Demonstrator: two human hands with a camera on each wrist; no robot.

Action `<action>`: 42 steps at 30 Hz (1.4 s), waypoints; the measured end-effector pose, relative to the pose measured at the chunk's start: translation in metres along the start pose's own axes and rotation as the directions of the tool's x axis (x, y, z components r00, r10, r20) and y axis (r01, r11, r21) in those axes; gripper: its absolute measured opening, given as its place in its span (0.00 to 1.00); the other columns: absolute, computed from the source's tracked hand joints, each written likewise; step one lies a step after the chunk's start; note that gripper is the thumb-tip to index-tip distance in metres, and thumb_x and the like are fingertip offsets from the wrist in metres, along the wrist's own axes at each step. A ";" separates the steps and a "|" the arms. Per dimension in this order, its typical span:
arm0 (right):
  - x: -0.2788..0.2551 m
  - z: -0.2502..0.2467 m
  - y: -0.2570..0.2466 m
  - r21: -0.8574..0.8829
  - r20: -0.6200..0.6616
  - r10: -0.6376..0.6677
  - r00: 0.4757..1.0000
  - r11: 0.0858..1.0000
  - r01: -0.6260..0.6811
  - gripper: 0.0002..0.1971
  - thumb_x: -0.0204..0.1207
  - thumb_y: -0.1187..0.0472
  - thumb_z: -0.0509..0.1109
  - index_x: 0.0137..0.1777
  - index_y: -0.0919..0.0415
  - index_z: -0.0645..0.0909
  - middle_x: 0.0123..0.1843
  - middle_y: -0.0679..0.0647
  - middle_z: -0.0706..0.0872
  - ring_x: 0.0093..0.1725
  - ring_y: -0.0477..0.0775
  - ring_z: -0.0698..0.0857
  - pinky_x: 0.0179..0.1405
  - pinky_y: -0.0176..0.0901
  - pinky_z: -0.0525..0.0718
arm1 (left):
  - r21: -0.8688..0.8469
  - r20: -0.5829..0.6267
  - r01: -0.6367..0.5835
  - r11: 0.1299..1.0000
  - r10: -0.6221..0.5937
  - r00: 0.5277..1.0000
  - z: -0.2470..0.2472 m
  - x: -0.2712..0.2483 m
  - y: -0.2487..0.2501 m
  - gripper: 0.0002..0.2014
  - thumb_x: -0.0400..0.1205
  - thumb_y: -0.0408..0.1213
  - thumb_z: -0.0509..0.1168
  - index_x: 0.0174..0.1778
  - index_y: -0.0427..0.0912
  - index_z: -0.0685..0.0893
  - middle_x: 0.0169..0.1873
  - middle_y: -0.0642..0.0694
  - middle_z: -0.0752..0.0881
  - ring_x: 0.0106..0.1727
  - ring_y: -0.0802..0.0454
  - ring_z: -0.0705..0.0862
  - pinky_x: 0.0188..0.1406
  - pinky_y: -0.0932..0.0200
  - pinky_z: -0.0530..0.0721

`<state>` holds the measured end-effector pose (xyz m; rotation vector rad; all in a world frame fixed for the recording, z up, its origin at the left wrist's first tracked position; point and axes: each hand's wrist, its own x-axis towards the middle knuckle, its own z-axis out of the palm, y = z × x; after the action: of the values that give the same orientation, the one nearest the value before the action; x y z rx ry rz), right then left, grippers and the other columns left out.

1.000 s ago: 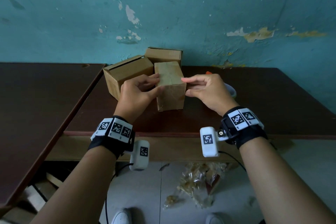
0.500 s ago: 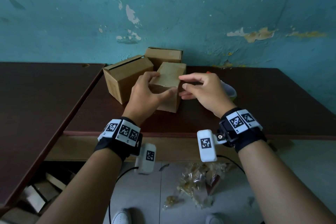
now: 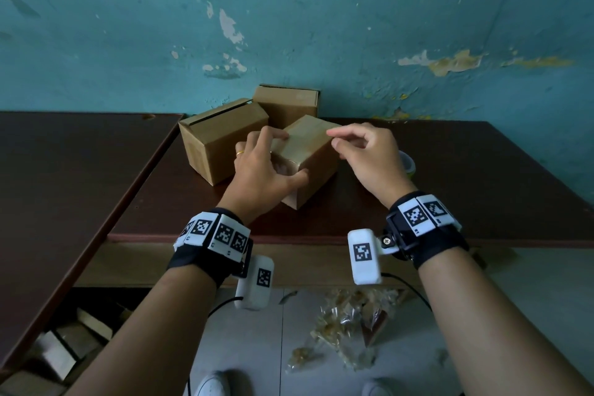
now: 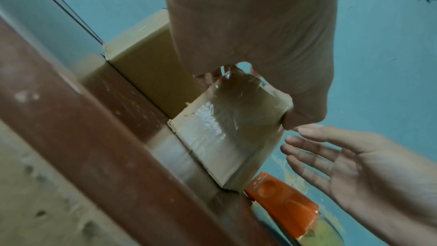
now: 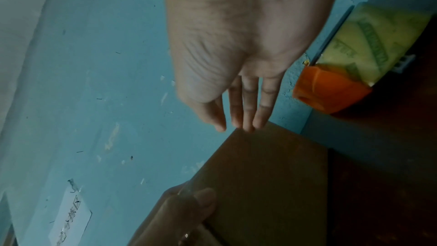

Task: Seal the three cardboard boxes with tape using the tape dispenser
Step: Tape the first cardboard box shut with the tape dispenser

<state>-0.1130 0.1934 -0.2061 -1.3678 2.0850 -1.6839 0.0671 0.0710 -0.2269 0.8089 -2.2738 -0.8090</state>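
Three brown cardboard boxes stand on the dark table [image 3: 482, 190]. My left hand [image 3: 283, 157] grips the small box [image 3: 308, 141] and tips it, thumb on the near side and fingers over the far top edge. Clear tape shines on its near face [image 4: 224, 124]. My right hand [image 3: 334, 138] has loosely straight fingers whose tips touch the box's top right corner [image 5: 250, 137]. A larger box [image 3: 221, 135] with a slit along its top sits at the left, and another box [image 3: 286, 103] stands behind. The orange tape dispenser [image 5: 331, 89] with a yellow-green roll lies behind my right hand.
A second dark table [image 3: 64, 177] adjoins on the left. The teal wall [image 3: 321, 26] runs close behind the boxes. Below the table's front edge [image 3: 305, 238] the floor holds crumpled plastic bags [image 3: 347, 318]. Wooden scraps [image 3: 64, 350] lie under the left table.
The small box went from standing upright to tipped back and turned. My left hand slid forward over it, and my right fingers moved up to its top corner.
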 end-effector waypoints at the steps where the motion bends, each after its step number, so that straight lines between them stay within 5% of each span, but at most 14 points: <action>1: 0.001 -0.001 0.001 -0.033 -0.019 -0.008 1.000 0.999 0.007 0.10 0.83 0.62 0.76 0.61 0.50 0.93 0.59 0.47 0.89 0.56 0.40 0.90 0.57 0.36 0.88 | -0.006 0.015 0.002 1.000 -0.001 1.000 -0.001 0.000 0.001 0.36 0.73 0.59 0.76 0.76 0.58 0.73 0.75 0.50 0.69 0.76 0.44 0.65 0.74 0.33 0.78; 6: 0.004 -0.003 0.005 -0.089 0.012 0.024 1.000 0.996 -0.022 0.18 0.85 0.56 0.75 0.73 0.49 0.87 0.74 0.47 0.82 0.75 0.46 0.80 0.80 0.54 0.78 | -0.066 0.055 -0.010 0.998 0.014 0.998 -0.007 -0.002 0.002 0.35 0.71 0.56 0.70 0.76 0.55 0.77 0.74 0.51 0.66 0.78 0.45 0.65 0.69 0.49 0.75; 10: 0.002 -0.003 -0.001 -0.058 0.098 0.089 0.991 0.995 -0.084 0.21 0.88 0.53 0.71 0.81 0.50 0.82 0.85 0.49 0.77 0.86 0.47 0.72 0.87 0.52 0.69 | -0.125 0.073 -0.032 0.992 0.041 0.996 -0.008 -0.002 0.001 0.33 0.74 0.53 0.69 0.78 0.54 0.79 0.75 0.51 0.67 0.76 0.50 0.68 0.61 0.65 0.77; 12: 0.000 -0.002 -0.002 -0.047 0.132 0.106 0.985 0.994 -0.101 0.22 0.89 0.53 0.70 0.82 0.49 0.81 0.87 0.48 0.75 0.87 0.47 0.70 0.88 0.49 0.67 | -0.132 0.078 -0.047 0.990 0.057 0.995 -0.008 -0.002 0.000 0.32 0.76 0.51 0.68 0.79 0.55 0.80 0.81 0.50 0.66 0.80 0.51 0.67 0.67 0.62 0.77; 17: 0.000 -0.002 -0.002 -0.072 0.120 0.107 0.987 0.992 -0.099 0.19 0.89 0.55 0.70 0.79 0.49 0.83 0.78 0.47 0.79 0.79 0.47 0.76 0.82 0.46 0.72 | -0.178 0.086 -0.039 0.983 0.055 0.995 -0.009 -0.001 -0.003 0.28 0.77 0.49 0.67 0.77 0.61 0.82 0.91 0.52 0.58 0.90 0.46 0.62 0.76 0.51 0.75; 23: 0.004 -0.006 0.005 -0.100 0.045 0.121 0.992 0.988 -0.116 0.14 0.86 0.55 0.72 0.70 0.45 0.87 0.68 0.48 0.74 0.69 0.47 0.78 0.61 0.38 0.75 | -0.138 0.074 -0.045 0.989 0.056 0.996 -0.007 0.000 -0.006 0.25 0.87 0.40 0.67 0.81 0.62 0.79 0.93 0.51 0.57 0.89 0.43 0.63 0.78 0.47 0.76; 27: 0.004 -0.006 0.008 -0.095 0.014 0.128 0.992 0.988 -0.126 0.11 0.83 0.54 0.74 0.64 0.44 0.88 0.63 0.45 0.74 0.66 0.48 0.80 0.65 0.42 0.80 | -0.085 0.037 -0.057 0.995 0.061 0.997 -0.003 0.000 -0.007 0.27 0.88 0.37 0.68 0.84 0.59 0.77 0.91 0.49 0.61 0.86 0.43 0.68 0.76 0.49 0.78; 32: 0.003 -0.006 0.006 -0.098 0.018 0.129 0.992 0.987 -0.126 0.12 0.81 0.51 0.77 0.64 0.46 0.88 0.59 0.43 0.73 0.60 0.42 0.80 0.54 0.34 0.75 | -0.075 -0.086 -0.079 0.994 0.072 0.994 0.003 0.002 -0.011 0.27 0.88 0.38 0.71 0.84 0.53 0.76 0.88 0.44 0.65 0.89 0.44 0.65 0.85 0.46 0.73; 36: 0.002 -0.006 0.005 -0.113 0.051 0.114 0.992 0.988 -0.107 0.14 0.81 0.48 0.77 0.65 0.47 0.88 0.60 0.48 0.77 0.57 0.43 0.81 0.50 0.35 0.76 | -0.023 -0.159 -0.058 0.998 0.054 0.986 0.003 0.004 -0.017 0.26 0.85 0.44 0.74 0.81 0.56 0.79 0.79 0.45 0.71 0.81 0.41 0.71 0.78 0.37 0.81; 42: 0.002 -0.002 0.006 -0.086 0.021 0.096 0.995 0.992 -0.094 0.11 0.80 0.48 0.80 0.57 0.50 0.85 0.48 0.51 0.84 0.44 0.47 0.83 0.42 0.39 0.76 | -0.114 -0.100 -0.072 0.991 0.061 0.993 0.001 0.003 -0.007 0.22 0.91 0.45 0.67 0.83 0.51 0.78 0.77 0.48 0.75 0.70 0.57 0.81 0.67 0.57 0.88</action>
<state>-0.1182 0.1930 -0.2095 -1.2835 2.1941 -1.5499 0.0670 0.0650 -0.2318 0.6996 -2.1358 -0.8458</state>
